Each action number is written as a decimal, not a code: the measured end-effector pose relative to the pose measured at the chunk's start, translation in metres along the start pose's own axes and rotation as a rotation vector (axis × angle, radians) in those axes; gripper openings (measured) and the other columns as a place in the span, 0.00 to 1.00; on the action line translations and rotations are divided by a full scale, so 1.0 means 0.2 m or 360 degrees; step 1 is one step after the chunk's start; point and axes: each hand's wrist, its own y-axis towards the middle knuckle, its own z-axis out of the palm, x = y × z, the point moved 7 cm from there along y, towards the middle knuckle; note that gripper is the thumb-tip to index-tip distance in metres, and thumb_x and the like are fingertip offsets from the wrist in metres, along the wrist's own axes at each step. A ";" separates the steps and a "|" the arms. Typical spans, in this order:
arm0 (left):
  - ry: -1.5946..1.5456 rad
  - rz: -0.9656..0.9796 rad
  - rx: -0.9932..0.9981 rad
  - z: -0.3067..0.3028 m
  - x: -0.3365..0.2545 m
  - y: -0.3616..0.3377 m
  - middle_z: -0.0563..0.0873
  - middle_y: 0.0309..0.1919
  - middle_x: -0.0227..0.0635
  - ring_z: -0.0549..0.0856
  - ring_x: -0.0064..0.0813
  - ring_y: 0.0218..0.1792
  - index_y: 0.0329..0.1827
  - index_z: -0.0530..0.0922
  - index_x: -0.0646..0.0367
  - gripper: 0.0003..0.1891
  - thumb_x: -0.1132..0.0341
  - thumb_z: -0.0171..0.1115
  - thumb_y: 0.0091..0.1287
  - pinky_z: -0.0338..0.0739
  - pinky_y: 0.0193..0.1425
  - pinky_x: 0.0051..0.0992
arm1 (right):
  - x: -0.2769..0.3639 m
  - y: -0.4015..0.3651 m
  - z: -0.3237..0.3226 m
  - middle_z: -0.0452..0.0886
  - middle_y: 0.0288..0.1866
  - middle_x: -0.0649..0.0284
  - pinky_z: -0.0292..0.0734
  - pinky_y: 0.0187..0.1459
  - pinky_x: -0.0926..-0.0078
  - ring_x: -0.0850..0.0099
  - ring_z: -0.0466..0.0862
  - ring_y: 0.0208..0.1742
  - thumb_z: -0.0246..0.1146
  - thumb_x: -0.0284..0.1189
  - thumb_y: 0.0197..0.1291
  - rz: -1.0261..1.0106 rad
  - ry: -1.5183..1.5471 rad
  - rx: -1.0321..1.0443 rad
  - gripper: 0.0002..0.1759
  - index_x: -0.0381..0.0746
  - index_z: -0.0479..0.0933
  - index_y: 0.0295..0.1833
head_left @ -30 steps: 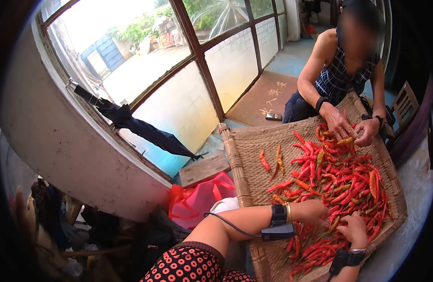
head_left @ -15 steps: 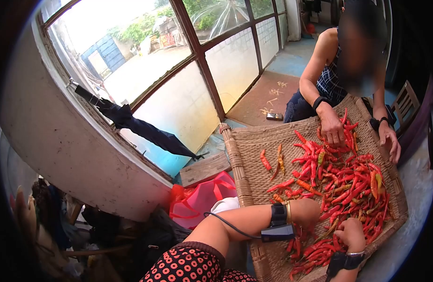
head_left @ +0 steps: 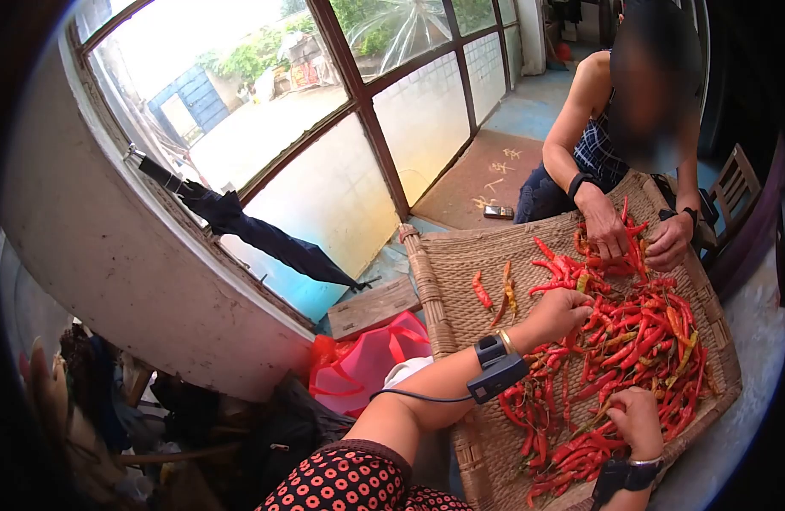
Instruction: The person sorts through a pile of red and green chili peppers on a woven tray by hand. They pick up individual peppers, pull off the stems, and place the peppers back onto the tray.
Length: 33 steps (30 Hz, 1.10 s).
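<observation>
A heap of red chili peppers (head_left: 635, 341), a few of them yellowish or orange, lies spread over a woven wicker tray (head_left: 456, 268). My left hand (head_left: 556, 317) reaches across the heap's near left side, fingers closed at a chili; what sits between the fingertips is hidden. Low on the heap, my right hand (head_left: 638, 424) has thumb and fingers pinched together on a brownish chili. Several loose chilies (head_left: 494, 294) lie apart on the tray's left side. Both my wrists wear dark bands with devices.
Across the tray sits another person, with both hands (head_left: 605, 234) in the chilies at the far end. Left of the tray are a pink bag (head_left: 367, 362), a wooden board (head_left: 373, 307) and a folded dark umbrella (head_left: 264, 238) leaning by the windows. A small phone-like device (head_left: 498, 211) lies on the floor.
My left hand has moved up and away from the lower heap to its upper left side. My right hand stays nearly in place. The other person's hand at right has moved in to the chilies.
</observation>
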 end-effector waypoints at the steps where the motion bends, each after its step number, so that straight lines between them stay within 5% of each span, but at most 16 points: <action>1: -0.0029 0.0015 -0.0114 -0.04 -0.01 0.00 0.79 0.19 0.27 0.76 0.13 0.22 0.43 0.81 0.61 0.10 0.66 0.59 0.64 0.72 0.28 0.20 | 0.03 0.00 0.00 0.75 0.25 0.52 0.71 0.32 0.65 0.57 0.77 0.27 0.65 0.22 0.36 -0.0041 0.0076 0.0000 0.11 0.31 0.78 0.31; 3: 0.0047 -0.0024 -0.0181 -0.08 0.00 0.02 0.80 0.22 0.26 0.76 0.12 0.23 0.45 0.80 0.62 0.10 0.67 0.58 0.64 0.71 0.27 0.17 | 0.05 0.01 -0.01 0.75 0.24 0.52 0.71 0.31 0.68 0.59 0.77 0.26 0.64 0.21 0.37 -0.0039 0.0162 -0.0044 0.10 0.31 0.78 0.31; 5: -0.0632 0.0151 -0.0501 -0.16 0.10 0.08 0.79 0.25 0.27 0.76 0.13 0.25 0.50 0.77 0.63 0.13 0.69 0.59 0.64 0.73 0.29 0.18 | 0.07 0.02 -0.02 0.75 0.24 0.53 0.70 0.29 0.70 0.62 0.77 0.26 0.64 0.21 0.38 -0.0033 0.0250 -0.0090 0.10 0.30 0.77 0.31; 7: -0.0703 0.0263 -0.0585 -0.18 0.06 0.07 0.79 0.35 0.37 0.76 0.17 0.27 0.57 0.71 0.65 0.20 0.70 0.60 0.62 0.75 0.33 0.20 | 0.09 0.03 -0.03 0.75 0.23 0.57 0.71 0.29 0.74 0.67 0.77 0.26 0.62 0.21 0.39 0.0038 0.0408 -0.0082 0.09 0.31 0.78 0.31; 9: 0.0313 0.0424 -0.0955 -0.19 -0.08 -0.05 0.73 0.51 0.50 0.81 0.30 0.31 0.63 0.63 0.62 0.28 0.70 0.60 0.60 0.76 0.42 0.29 | 0.11 0.03 -0.03 0.74 0.25 0.58 0.70 0.28 0.76 0.69 0.77 0.25 0.62 0.19 0.41 0.0008 0.0445 -0.0100 0.08 0.30 0.77 0.32; 10: 0.0297 0.0399 -0.0666 -0.11 -0.08 -0.05 0.64 0.59 0.51 0.80 0.37 0.33 0.66 0.58 0.61 0.32 0.69 0.61 0.58 0.75 0.46 0.32 | 0.12 0.03 -0.02 0.73 0.26 0.59 0.69 0.26 0.77 0.72 0.77 0.24 0.62 0.17 0.42 -0.0020 0.0482 -0.0116 0.08 0.30 0.76 0.33; 11: 0.0661 0.0995 -0.0782 -0.02 -0.12 -0.09 0.72 0.49 0.47 0.79 0.33 0.30 0.60 0.65 0.65 0.25 0.70 0.60 0.60 0.76 0.40 0.28 | 0.13 0.03 -0.02 0.73 0.26 0.59 0.69 0.26 0.77 0.72 0.77 0.24 0.62 0.17 0.42 -0.0023 0.0484 -0.0117 0.08 0.30 0.76 0.33; 12: 0.0495 0.0944 -0.0417 0.09 -0.13 -0.11 0.78 0.41 0.45 0.81 0.33 0.32 0.55 0.69 0.65 0.21 0.67 0.61 0.60 0.76 0.41 0.28 | 0.13 0.03 -0.02 0.73 0.28 0.60 0.69 0.26 0.78 0.73 0.76 0.24 0.61 0.16 0.43 0.0000 0.0570 -0.0183 0.08 0.30 0.76 0.34; 13: -0.0007 0.0383 0.0207 0.23 -0.06 -0.11 0.81 0.32 0.43 0.81 0.28 0.33 0.49 0.73 0.66 0.17 0.65 0.61 0.61 0.75 0.40 0.28 | 0.12 0.03 -0.03 0.73 0.29 0.60 0.69 0.26 0.78 0.73 0.76 0.25 0.60 0.16 0.43 0.0025 0.0655 -0.0248 0.09 0.30 0.75 0.34; 17: 0.0105 0.0382 0.0645 0.45 -0.08 -0.27 0.82 0.28 0.42 0.81 0.25 0.30 0.44 0.78 0.66 0.14 0.64 0.62 0.61 0.74 0.36 0.28 | 0.15 0.04 -0.03 0.72 0.31 0.61 0.70 0.27 0.78 0.74 0.77 0.26 0.58 0.15 0.45 -0.0129 0.0667 -0.0391 0.09 0.31 0.74 0.35; 21: -0.0006 0.0397 0.0595 0.44 -0.04 -0.24 0.82 0.28 0.39 0.80 0.23 0.30 0.44 0.78 0.65 0.14 0.65 0.63 0.60 0.74 0.35 0.27 | 0.13 0.04 -0.03 0.71 0.32 0.62 0.71 0.31 0.82 0.76 0.75 0.29 0.54 0.15 0.49 -0.0113 0.0686 -0.0309 0.07 0.32 0.73 0.35; 23: -0.0198 0.0028 0.0779 0.46 0.02 -0.24 0.83 0.28 0.35 0.79 0.20 0.30 0.44 0.79 0.64 0.13 0.68 0.62 0.58 0.74 0.35 0.24 | 0.13 0.05 -0.04 0.71 0.34 0.62 0.71 0.33 0.82 0.77 0.75 0.29 0.52 0.15 0.50 -0.0132 0.0726 -0.0321 0.08 0.32 0.73 0.37; 27: -0.0149 0.0180 0.0632 0.34 0.00 -0.18 0.83 0.31 0.31 0.79 0.17 0.30 0.45 0.79 0.65 0.13 0.71 0.60 0.58 0.75 0.35 0.21 | -0.01 0.05 -0.06 0.70 0.41 0.57 0.72 0.39 0.77 0.71 0.77 0.37 0.54 0.15 0.47 0.0093 0.1035 -0.0452 0.13 0.32 0.71 0.42; 29: -0.0270 -0.0082 0.0524 0.20 -0.08 -0.16 0.82 0.33 0.30 0.79 0.16 0.31 0.45 0.79 0.65 0.11 0.71 0.60 0.60 0.75 0.36 0.19 | -0.02 0.05 -0.10 0.69 0.44 0.53 0.72 0.48 0.68 0.57 0.76 0.45 0.58 0.16 0.46 0.0005 -0.0054 -0.0592 0.17 0.32 0.71 0.46; 31: -0.0724 -0.0278 0.0348 0.12 -0.02 -0.13 0.82 0.35 0.29 0.79 0.15 0.33 0.47 0.78 0.63 0.11 0.71 0.59 0.62 0.75 0.38 0.18 | -0.14 0.04 -0.01 0.68 0.49 0.52 0.68 0.52 0.65 0.53 0.71 0.50 0.65 0.21 0.42 0.0239 -0.0275 -0.0281 0.26 0.34 0.69 0.51; 33: -0.0306 0.0077 0.0082 0.01 0.00 -0.05 0.82 0.36 0.29 0.80 0.15 0.35 0.49 0.77 0.63 0.13 0.72 0.59 0.63 0.75 0.39 0.18 | -0.12 0.03 0.04 0.65 0.52 0.51 0.67 0.54 0.64 0.50 0.70 0.51 0.68 0.24 0.39 0.0119 -0.0423 -0.0078 0.30 0.37 0.70 0.53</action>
